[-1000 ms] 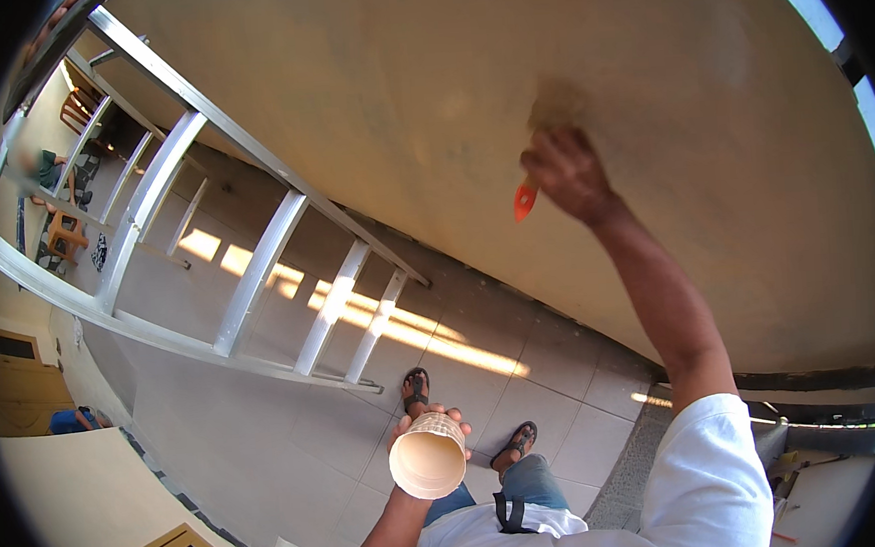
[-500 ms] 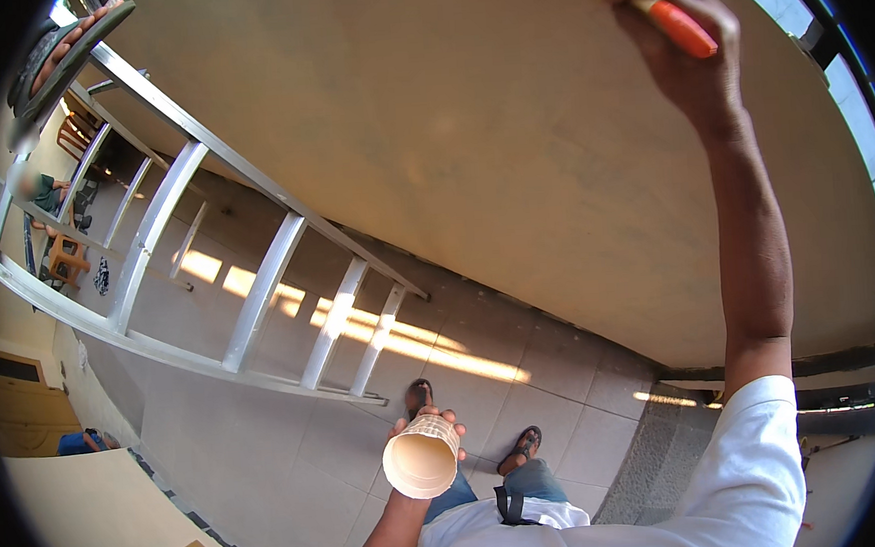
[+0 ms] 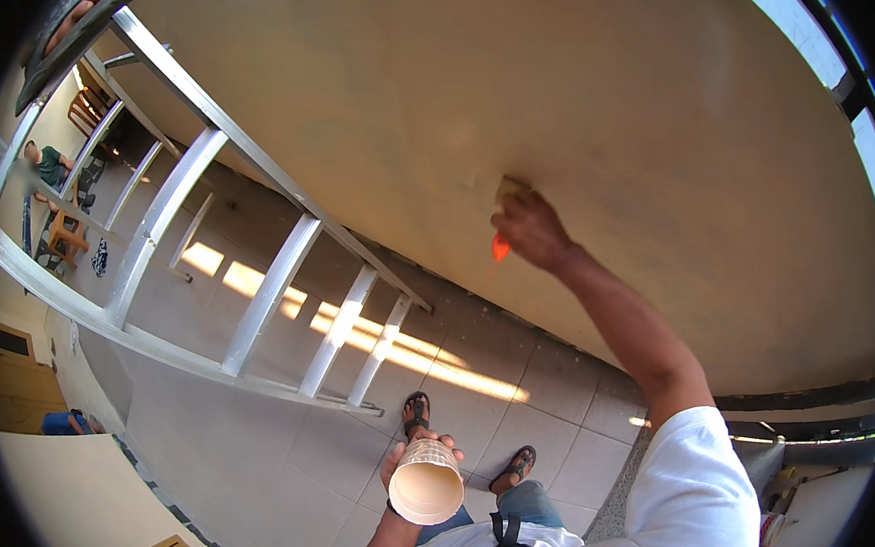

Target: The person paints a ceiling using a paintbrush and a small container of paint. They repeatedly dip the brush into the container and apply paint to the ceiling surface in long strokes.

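My left hand (image 3: 393, 463) is wrapped round a cream-coloured cup (image 3: 427, 492), held low in front of me with its mouth toward me. Pale cream paint seems to coat its inside. In my right hand (image 3: 535, 229) is a paintbrush with an orange-red handle (image 3: 500, 248). Its bristle end (image 3: 511, 186) meets the tan wall (image 3: 630, 151), around the middle of the view. My fingers hide part of the brush.
An aluminium ladder (image 3: 273, 294) stands to the left, with another person's sandalled foot (image 3: 67, 30) high on it. Farther off, a person (image 3: 50, 167) sits near an orange stool (image 3: 68, 236). Grey floor tiles (image 3: 545, 387) lie below, with sunlit strips.
My right hand has moved the paintbrush from the upper right down and left to the wall's middle. The cup in my left hand sits slightly lower.
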`<state>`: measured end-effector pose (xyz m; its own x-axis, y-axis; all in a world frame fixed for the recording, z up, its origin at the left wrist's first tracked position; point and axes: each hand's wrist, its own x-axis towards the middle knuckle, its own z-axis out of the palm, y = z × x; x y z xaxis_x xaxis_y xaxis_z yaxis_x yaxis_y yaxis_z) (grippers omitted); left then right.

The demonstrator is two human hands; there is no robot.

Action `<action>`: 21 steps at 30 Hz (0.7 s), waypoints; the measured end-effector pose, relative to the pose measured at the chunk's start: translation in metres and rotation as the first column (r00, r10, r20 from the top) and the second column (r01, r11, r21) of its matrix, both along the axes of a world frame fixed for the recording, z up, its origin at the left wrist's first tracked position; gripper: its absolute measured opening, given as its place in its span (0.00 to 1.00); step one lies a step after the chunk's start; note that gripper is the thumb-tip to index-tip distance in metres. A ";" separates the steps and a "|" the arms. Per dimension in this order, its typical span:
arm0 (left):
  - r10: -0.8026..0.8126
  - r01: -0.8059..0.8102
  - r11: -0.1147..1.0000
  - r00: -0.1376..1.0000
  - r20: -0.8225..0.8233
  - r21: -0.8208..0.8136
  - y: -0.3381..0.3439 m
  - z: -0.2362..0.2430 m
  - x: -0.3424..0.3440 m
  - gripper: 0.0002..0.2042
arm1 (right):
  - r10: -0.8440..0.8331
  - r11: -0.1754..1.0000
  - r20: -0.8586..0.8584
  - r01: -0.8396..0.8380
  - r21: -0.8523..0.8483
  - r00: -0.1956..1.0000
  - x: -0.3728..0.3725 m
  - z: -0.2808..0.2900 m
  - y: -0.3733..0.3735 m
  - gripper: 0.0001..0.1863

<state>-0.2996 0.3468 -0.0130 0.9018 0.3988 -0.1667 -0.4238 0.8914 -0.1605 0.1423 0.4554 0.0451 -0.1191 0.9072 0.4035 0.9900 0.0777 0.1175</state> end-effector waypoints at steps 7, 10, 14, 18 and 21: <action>0.030 -0.029 0.999 0.999 0.027 -0.044 0.010 -0.001 -0.005 0.27 | 0.039 0.871 -0.104 0.017 0.491 0.994 0.006 0.311 0.000 0.08; -0.006 0.006 1.000 1.000 0.015 -0.011 0.007 -0.001 0.002 0.27 | -0.121 0.771 0.271 -0.082 0.632 0.955 0.002 0.329 -0.019 0.11; -0.015 0.016 0.999 1.000 0.021 -0.032 -0.004 0.005 0.010 0.26 | -0.230 0.854 0.515 -0.082 0.513 0.826 0.014 0.223 -0.029 0.05; -0.057 0.057 0.998 0.998 0.008 -0.001 -0.015 0.007 0.014 0.26 | -0.004 0.998 0.272 -0.012 0.059 0.962 0.012 0.042 -0.084 0.05; -0.064 0.064 0.997 0.998 -0.007 0.037 -0.017 0.009 0.011 0.26 | -0.002 1.000 0.090 0.003 -0.011 0.996 0.021 0.018 -0.105 0.06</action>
